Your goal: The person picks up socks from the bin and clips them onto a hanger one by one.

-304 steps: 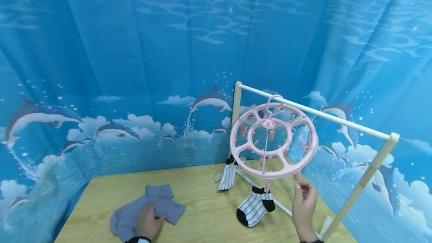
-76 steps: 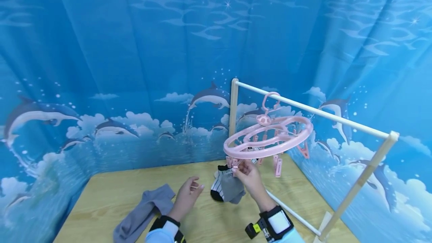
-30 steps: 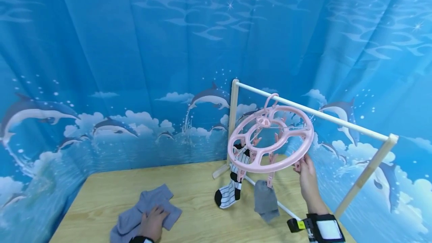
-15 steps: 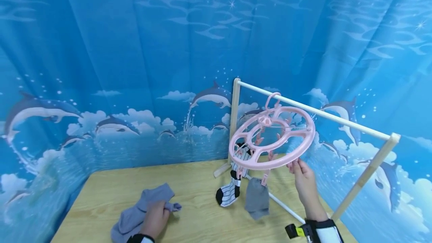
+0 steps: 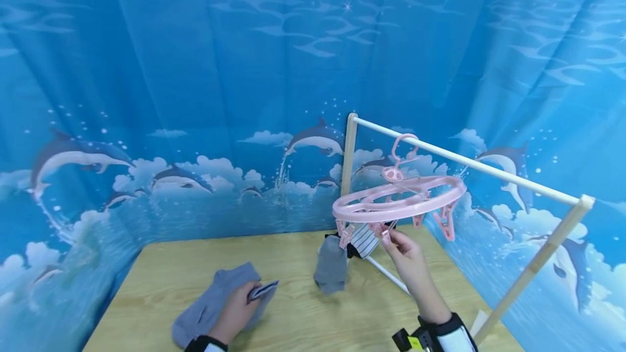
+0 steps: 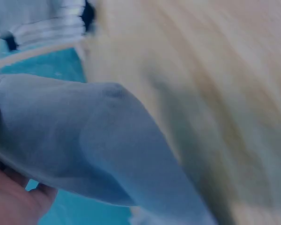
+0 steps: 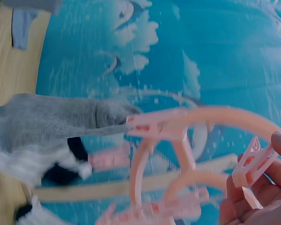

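My left hand (image 5: 237, 308) grips the cuff end of a blue-grey sock (image 5: 210, 300), partly lifted off the table at the left. In the left wrist view the sock (image 6: 84, 131) hangs across in front of that hand's fingers. At the right, a pink round clip hanger (image 5: 398, 200) hangs tilted from a rod. Below its rim, my right hand (image 5: 408, 257) pinches a pink clothespin (image 7: 253, 164); nothing is seen between the clothespin's jaws. A grey sock (image 5: 331, 265) dangles from another clothespin (image 5: 345, 237), with striped black-and-white socks (image 5: 364, 240) partly hidden behind.
A wooden rack with a white rod (image 5: 464, 161) carries the hanger; its right post (image 5: 538, 265) leans beside my right forearm. Other clothespins (image 5: 446, 221) hang around the rim. A dolphin-print curtain (image 5: 220, 96) stands behind the wooden table (image 5: 161, 265).
Over ten seconds a grey sock has come to hang on the hanger. Lately the hanger has turned, carrying that sock leftward; my right hand moved left, and my left hand gathered the blue-grey sock's cuff.
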The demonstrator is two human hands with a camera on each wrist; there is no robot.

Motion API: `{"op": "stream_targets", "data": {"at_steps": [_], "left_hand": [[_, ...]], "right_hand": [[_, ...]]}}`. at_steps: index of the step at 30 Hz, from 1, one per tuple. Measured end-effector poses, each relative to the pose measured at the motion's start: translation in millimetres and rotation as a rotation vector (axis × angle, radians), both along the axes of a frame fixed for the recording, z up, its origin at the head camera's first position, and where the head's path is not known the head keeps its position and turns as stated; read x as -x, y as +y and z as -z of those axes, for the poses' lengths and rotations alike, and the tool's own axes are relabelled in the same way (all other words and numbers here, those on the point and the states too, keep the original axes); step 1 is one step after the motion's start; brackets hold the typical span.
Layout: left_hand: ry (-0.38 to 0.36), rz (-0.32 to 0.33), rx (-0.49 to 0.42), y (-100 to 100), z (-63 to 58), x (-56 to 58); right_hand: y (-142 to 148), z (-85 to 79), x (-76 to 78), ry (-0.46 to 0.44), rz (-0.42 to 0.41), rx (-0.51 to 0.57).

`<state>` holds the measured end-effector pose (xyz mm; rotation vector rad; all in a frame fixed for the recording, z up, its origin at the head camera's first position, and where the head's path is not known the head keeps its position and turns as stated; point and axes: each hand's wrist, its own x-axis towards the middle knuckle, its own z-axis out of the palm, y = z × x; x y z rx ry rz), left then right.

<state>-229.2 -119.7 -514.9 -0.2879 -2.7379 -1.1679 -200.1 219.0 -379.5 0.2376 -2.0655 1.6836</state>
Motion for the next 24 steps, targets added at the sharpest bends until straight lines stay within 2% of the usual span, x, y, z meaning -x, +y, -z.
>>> {"op": "stream_targets", "data": {"at_steps": [3, 7, 11, 15, 20, 24], "left_hand": [[-0.067, -0.013, -0.054, 10, -18.0, -1.8], [-0.118, 0.0, -0.116, 25, -46.1, -4.9], [-0.128, 0.039, -0.184, 35, -68.7, -11.6], [-0.076, 0.102, -0.187, 44, -83.1, -15.6], [0.01, 0.181, -0.142, 61, -91.2, -13.4], [0.075, 0.189, -0.159, 80, -94.7, -10.2]], "right_hand": [[-15, -2.0, 5.9, -0.022, -0.001, -0.023], [-29, -3.2, 16.8, -0.053, -0.026, -0.003], [-39, -2.6, 26.5, -0.112, -0.048, 0.041], [-48, -4.1, 33.2, -0.169, -0.055, 0.059], [-58, -9.0, 39.9, -0.226, -0.102, 0.071], [-65, -12.6, 44.6, -0.262, -0.148, 0.102]]}}
